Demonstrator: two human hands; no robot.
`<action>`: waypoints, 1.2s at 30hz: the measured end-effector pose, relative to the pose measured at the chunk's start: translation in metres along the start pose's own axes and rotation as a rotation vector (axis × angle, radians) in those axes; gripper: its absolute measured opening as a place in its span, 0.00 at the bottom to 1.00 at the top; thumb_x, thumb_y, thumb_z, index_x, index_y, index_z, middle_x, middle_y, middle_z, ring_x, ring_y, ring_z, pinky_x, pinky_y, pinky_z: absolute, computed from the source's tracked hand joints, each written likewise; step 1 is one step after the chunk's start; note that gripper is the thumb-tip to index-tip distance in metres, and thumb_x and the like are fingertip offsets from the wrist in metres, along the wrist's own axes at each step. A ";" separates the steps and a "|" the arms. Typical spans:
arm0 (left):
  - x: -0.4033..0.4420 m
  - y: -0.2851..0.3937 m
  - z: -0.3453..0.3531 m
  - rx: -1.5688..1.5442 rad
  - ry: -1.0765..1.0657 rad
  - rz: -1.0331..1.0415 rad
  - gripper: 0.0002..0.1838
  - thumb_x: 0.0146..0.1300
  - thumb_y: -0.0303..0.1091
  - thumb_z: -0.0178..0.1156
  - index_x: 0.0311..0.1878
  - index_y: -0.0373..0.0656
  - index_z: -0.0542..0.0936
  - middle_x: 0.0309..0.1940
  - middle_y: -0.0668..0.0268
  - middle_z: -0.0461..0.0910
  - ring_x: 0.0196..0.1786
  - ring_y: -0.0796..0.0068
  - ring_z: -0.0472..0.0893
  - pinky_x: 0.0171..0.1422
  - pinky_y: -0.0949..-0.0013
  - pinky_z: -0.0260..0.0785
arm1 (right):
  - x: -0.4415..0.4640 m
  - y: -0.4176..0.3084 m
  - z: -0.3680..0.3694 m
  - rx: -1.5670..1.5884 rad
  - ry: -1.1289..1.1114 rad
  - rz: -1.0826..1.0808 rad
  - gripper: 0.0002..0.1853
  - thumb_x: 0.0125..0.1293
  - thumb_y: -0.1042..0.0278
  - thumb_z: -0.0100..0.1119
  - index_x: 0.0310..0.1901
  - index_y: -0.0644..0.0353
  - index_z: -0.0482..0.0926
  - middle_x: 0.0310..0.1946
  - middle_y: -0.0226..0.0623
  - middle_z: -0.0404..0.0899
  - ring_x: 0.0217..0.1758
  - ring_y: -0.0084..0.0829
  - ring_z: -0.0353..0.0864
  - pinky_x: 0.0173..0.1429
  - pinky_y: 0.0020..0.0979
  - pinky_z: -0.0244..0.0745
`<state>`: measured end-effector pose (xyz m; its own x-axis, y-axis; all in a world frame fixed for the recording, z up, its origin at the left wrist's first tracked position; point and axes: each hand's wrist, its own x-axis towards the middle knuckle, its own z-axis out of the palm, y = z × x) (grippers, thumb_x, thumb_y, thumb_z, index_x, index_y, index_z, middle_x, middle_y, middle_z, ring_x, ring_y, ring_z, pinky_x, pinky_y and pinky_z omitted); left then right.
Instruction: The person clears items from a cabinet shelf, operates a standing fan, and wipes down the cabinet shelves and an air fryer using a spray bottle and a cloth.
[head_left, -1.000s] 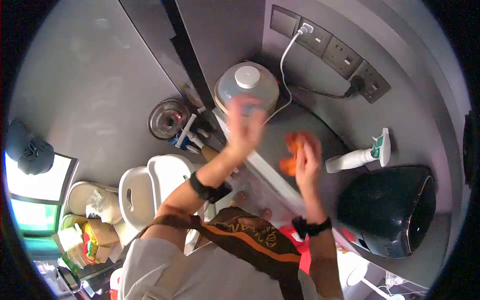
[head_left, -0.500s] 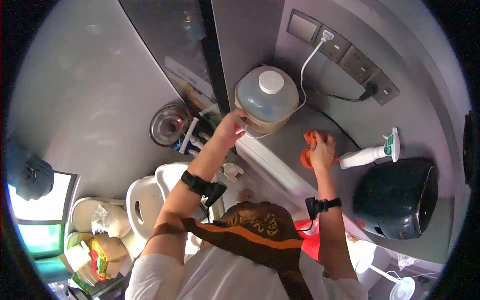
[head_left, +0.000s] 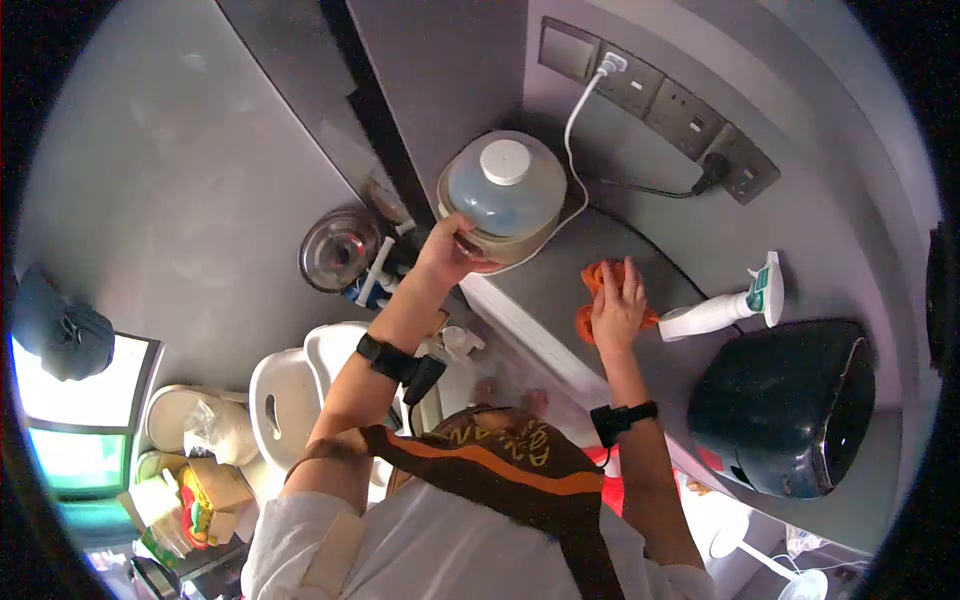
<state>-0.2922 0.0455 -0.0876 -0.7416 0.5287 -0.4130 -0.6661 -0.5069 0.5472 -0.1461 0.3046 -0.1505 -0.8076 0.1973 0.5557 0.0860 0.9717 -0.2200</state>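
On the grey counter's corner stands a round beige appliance with a clear domed bottle and white cap in it. My left hand grips the appliance's near left side, its thumb on the rim and its other fingers partly hidden underneath. My right hand presses an orange cloth onto the counter, fingers bent over it. To the right of that hand lies a white spray bottle on its side. A white cord passes round the appliance to a wall socket.
A black rounded appliance sits at the right on the counter. Wall sockets with a black plug run along the back. At the left are a metal bowl, white stools and a box of goods.
My left hand has come down from above the appliance and taken hold of its side. My right hand has pressed the orange cloth down on the counter. The view has shifted slightly.
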 end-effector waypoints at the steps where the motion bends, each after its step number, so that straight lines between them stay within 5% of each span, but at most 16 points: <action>1: 0.000 0.000 -0.001 -0.014 0.009 0.010 0.34 0.51 0.36 0.54 0.62 0.34 0.61 0.60 0.46 0.66 0.60 0.42 0.69 0.60 0.31 0.61 | 0.000 0.000 -0.001 -0.001 0.006 0.010 0.22 0.58 0.72 0.57 0.56 0.51 0.75 0.64 0.44 0.63 0.64 0.51 0.64 0.62 0.50 0.64; 7: -0.032 0.027 0.035 0.119 -0.078 0.059 0.34 0.50 0.36 0.54 0.62 0.34 0.61 0.61 0.48 0.64 0.61 0.45 0.68 0.59 0.33 0.62 | -0.015 0.016 0.002 0.088 -0.080 -0.190 0.24 0.58 0.69 0.57 0.58 0.53 0.70 0.64 0.46 0.62 0.66 0.52 0.60 0.66 0.55 0.57; 13: -0.070 0.059 0.079 0.132 -0.120 0.074 0.34 0.52 0.35 0.53 0.64 0.38 0.59 0.62 0.50 0.63 0.62 0.43 0.67 0.61 0.32 0.60 | 0.003 0.006 0.016 -0.197 -0.045 0.054 0.25 0.57 0.70 0.56 0.58 0.63 0.67 0.61 0.48 0.64 0.66 0.51 0.60 0.67 0.51 0.58; 15: -0.081 0.064 0.085 0.163 -0.098 0.072 0.34 0.52 0.35 0.53 0.64 0.39 0.60 0.62 0.50 0.64 0.62 0.44 0.67 0.60 0.34 0.62 | 0.031 -0.027 0.019 -0.007 -0.232 -0.061 0.23 0.61 0.69 0.51 0.58 0.67 0.65 0.61 0.53 0.64 0.65 0.56 0.61 0.68 0.51 0.57; 19: -0.101 0.069 0.092 0.185 -0.175 0.090 0.34 0.51 0.36 0.52 0.64 0.38 0.59 0.61 0.49 0.65 0.61 0.46 0.69 0.58 0.40 0.67 | 0.034 -0.101 0.073 0.203 -0.195 -0.357 0.26 0.59 0.69 0.51 0.59 0.68 0.63 0.58 0.54 0.66 0.62 0.52 0.64 0.67 0.50 0.58; 23: -0.124 0.067 0.088 0.190 -0.065 0.094 0.36 0.51 0.36 0.52 0.65 0.36 0.58 0.61 0.48 0.66 0.60 0.44 0.70 0.58 0.39 0.67 | 0.069 -0.099 0.100 0.353 -0.528 -0.409 0.21 0.56 0.69 0.52 0.51 0.68 0.75 0.58 0.54 0.65 0.61 0.50 0.65 0.66 0.47 0.59; 24: -0.127 0.066 0.080 0.161 -0.057 0.085 0.37 0.50 0.36 0.52 0.65 0.35 0.58 0.61 0.47 0.66 0.60 0.43 0.71 0.59 0.38 0.66 | 0.070 -0.102 0.116 0.311 -0.305 -0.415 0.15 0.55 0.67 0.54 0.42 0.66 0.79 0.51 0.50 0.70 0.57 0.49 0.68 0.64 0.47 0.61; 27: -0.139 0.063 0.062 0.144 -0.060 0.091 0.37 0.51 0.35 0.52 0.66 0.35 0.57 0.62 0.46 0.66 0.60 0.43 0.70 0.61 0.38 0.66 | 0.074 -0.105 0.124 0.327 -0.084 -0.391 0.13 0.55 0.65 0.57 0.40 0.63 0.79 0.47 0.47 0.73 0.54 0.49 0.70 0.63 0.49 0.62; 33: -0.157 0.048 0.038 0.081 0.034 0.123 0.42 0.47 0.37 0.54 0.69 0.40 0.54 0.65 0.45 0.60 0.64 0.38 0.65 0.61 0.30 0.61 | 0.063 -0.091 0.071 0.314 -0.139 -0.213 0.15 0.53 0.63 0.62 0.41 0.61 0.77 0.48 0.44 0.71 0.55 0.45 0.70 0.62 0.49 0.62; 36: -0.166 0.045 0.030 0.078 0.034 0.101 0.39 0.48 0.37 0.54 0.67 0.38 0.57 0.63 0.48 0.64 0.61 0.43 0.69 0.61 0.36 0.64 | 0.084 -0.089 0.072 0.303 -0.070 -0.058 0.22 0.46 0.68 0.65 0.47 0.59 0.75 0.53 0.45 0.70 0.59 0.49 0.67 0.58 0.51 0.64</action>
<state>-0.1969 -0.0445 0.0271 -0.8076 0.4535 -0.3769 -0.5807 -0.5009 0.6417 -0.2636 0.2255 -0.1424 -0.8453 0.1227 0.5199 -0.1308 0.8961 -0.4242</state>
